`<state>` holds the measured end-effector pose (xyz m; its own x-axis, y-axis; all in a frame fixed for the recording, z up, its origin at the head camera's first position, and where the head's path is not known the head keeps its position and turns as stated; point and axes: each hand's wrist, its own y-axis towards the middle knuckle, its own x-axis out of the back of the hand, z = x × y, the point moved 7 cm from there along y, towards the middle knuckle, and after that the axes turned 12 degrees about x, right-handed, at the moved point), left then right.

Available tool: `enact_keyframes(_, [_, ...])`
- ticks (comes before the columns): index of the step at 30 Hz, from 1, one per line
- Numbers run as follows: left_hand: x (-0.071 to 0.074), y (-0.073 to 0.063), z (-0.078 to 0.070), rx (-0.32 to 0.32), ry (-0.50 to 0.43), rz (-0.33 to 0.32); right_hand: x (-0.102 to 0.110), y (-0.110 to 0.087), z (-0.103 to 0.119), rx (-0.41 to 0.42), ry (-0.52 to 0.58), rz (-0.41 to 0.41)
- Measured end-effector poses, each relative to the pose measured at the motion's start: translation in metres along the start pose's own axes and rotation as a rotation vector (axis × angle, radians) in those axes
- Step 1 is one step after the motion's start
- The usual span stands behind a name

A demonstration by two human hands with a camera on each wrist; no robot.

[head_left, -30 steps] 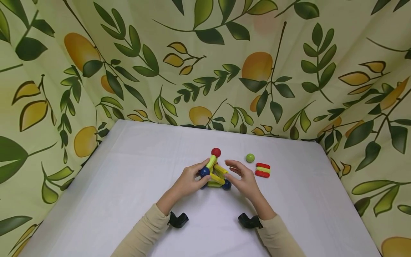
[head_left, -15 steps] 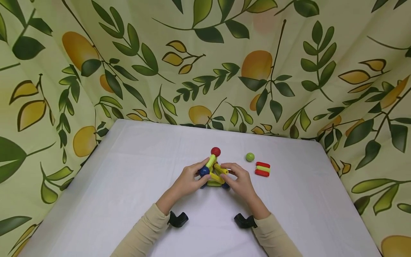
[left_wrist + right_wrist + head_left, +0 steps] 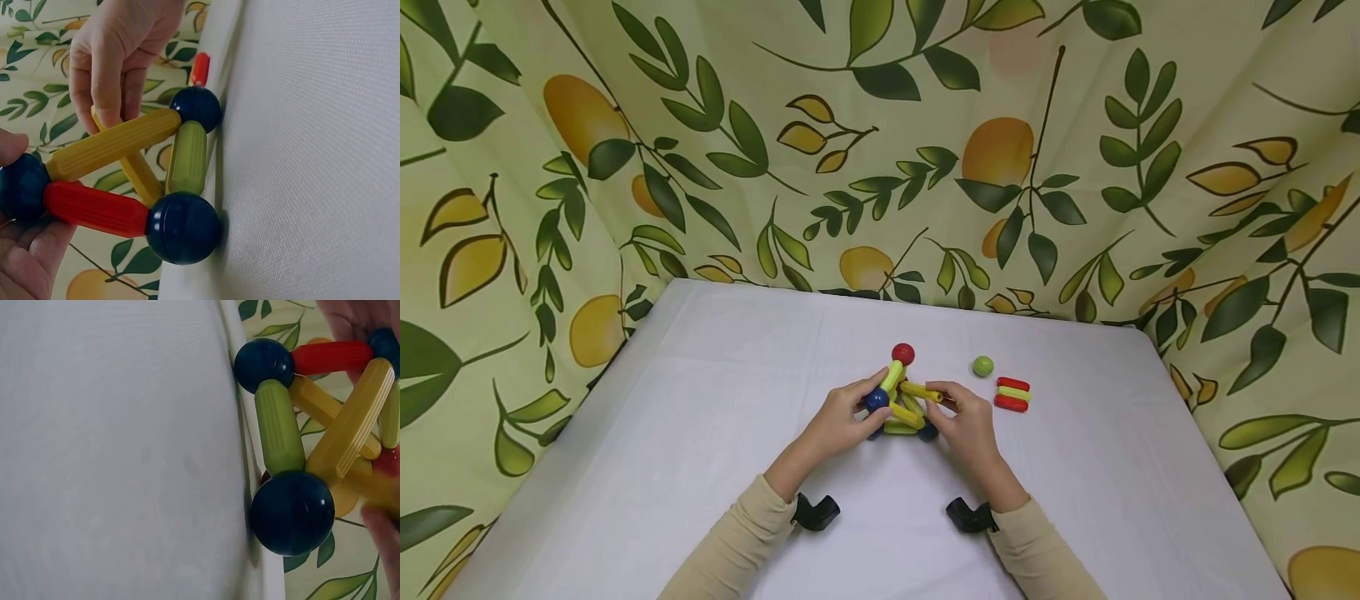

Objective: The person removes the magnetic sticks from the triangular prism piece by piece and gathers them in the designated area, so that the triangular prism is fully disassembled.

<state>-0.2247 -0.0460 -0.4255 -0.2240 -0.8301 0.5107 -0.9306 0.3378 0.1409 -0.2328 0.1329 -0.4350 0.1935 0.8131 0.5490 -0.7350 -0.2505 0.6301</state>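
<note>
A frame of toy building rods and balls stands on the white tabletop. In the head view my left hand [image 3: 838, 421] pinches its raised blue ball [image 3: 876, 400] between thumb and fingers. My right hand [image 3: 967, 421] pinches the near end of a yellow rod [image 3: 921, 391]. The left wrist view shows a red rod [image 3: 97, 209] and another yellow rod [image 3: 115, 144] meeting at the held ball. A green rod [image 3: 187, 159] joins two lower blue balls near the table. At the back of the frame sits a red ball [image 3: 903, 354]. My fingers partly cover the frame.
A loose green ball [image 3: 982, 366] lies right of the frame. Beside it, two red rods [image 3: 1011, 403] and a green rod [image 3: 1013, 393] lie in a row. Patterned cloth [image 3: 865, 167] hangs behind and along both sides of the table [image 3: 737, 350].
My right hand has closed in from the right and taken hold of the yellow rod's end. That end has since swung rightward. My left hand keeps its place on the blue ball.
</note>
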Motion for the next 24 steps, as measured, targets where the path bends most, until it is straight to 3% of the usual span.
enact_keyframes(7, [0.003, 0.0, -0.001, -0.003, -0.007, -0.01, 0.017, 0.005, -0.017, -0.123, 0.039, -0.039])
enact_keyframes(16, [0.001, -0.001, 0.0, -0.011, -0.012, 0.007, 0.066, -0.004, -0.058, -0.264, 0.203, -0.167])
enact_keyframes(24, [0.001, 0.0, 0.0, -0.008, -0.013, 0.014, 0.116, -0.025, -0.102, -0.43, 0.082, -0.217])
